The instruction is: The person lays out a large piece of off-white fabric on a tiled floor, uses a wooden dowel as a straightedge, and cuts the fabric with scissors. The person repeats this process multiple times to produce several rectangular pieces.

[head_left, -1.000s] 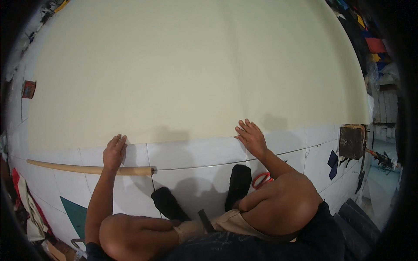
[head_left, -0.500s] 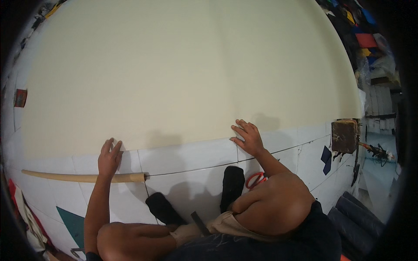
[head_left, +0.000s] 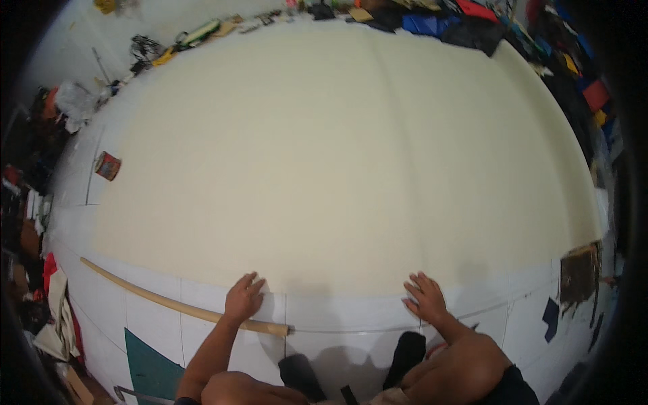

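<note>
A large cream sheet [head_left: 290,169] covers most of the tiled floor before me, with a faint crease running from far to near on its right side. My left hand [head_left: 245,297] rests at its near edge, fingers stretched out and holding nothing. Farther right along that edge my right hand [head_left: 426,297] lies with fingers spread, also without anything in it. A long tan pole or tube [head_left: 182,307] lies on the tiles beneath my left forearm. Beside my right knee, a bit of something red [head_left: 437,351] shows, mostly hidden.
A dark brown block [head_left: 578,277] stands by the sheet's near right corner, a navy scrap [head_left: 551,318] beside it. To the left are a red can [head_left: 108,166] and a green piece [head_left: 150,368]. Dark, blue and red materials [head_left: 432,25] are heaped along the far edge.
My view has tipped up and shifted left, so the sheet's far edge and the wall now show. Both hands stay at the near edge with fingers extended.
</note>
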The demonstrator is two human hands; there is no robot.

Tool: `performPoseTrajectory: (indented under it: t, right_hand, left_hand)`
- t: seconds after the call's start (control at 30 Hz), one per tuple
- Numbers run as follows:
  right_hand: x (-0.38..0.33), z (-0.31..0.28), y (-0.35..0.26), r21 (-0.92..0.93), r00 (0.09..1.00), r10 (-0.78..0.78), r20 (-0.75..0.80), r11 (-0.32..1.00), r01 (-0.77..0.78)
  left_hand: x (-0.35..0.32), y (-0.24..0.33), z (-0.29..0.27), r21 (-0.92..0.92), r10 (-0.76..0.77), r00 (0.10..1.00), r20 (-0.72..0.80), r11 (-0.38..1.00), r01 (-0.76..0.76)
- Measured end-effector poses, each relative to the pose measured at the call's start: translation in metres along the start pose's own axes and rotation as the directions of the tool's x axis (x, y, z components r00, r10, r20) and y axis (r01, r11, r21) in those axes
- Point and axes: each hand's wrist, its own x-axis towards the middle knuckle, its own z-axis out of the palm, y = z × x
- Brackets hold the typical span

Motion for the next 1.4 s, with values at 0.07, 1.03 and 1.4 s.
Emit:
performPoseTrajectory:
  t: [0.07, 1.03, 1.4]
  right_hand:
    - [0.001, -0.005, -0.007, -0.023, 1.000, 0.011, 0.011, 1.000, -0.011]
    - [0.014, -0.005, -0.016, -0.033, 0.997, -0.003, 0.071, 0.999, 0.005]
    - [0.021, -0.016, -0.014, -0.063, 0.987, -0.023, 0.157, 0.997, 0.034]
  left_hand:
    - [-0.016, -0.006, -0.017, -0.051, -0.235, 0.962, -0.135, 0.972, 0.230]
    - [0.062, -0.007, 0.033, -0.720, -0.703, 0.535, -0.469, 0.655, 0.228]
    - [0.069, -0.020, -0.021, -0.491, -0.704, 0.692, 0.161, 0.551, 0.675]
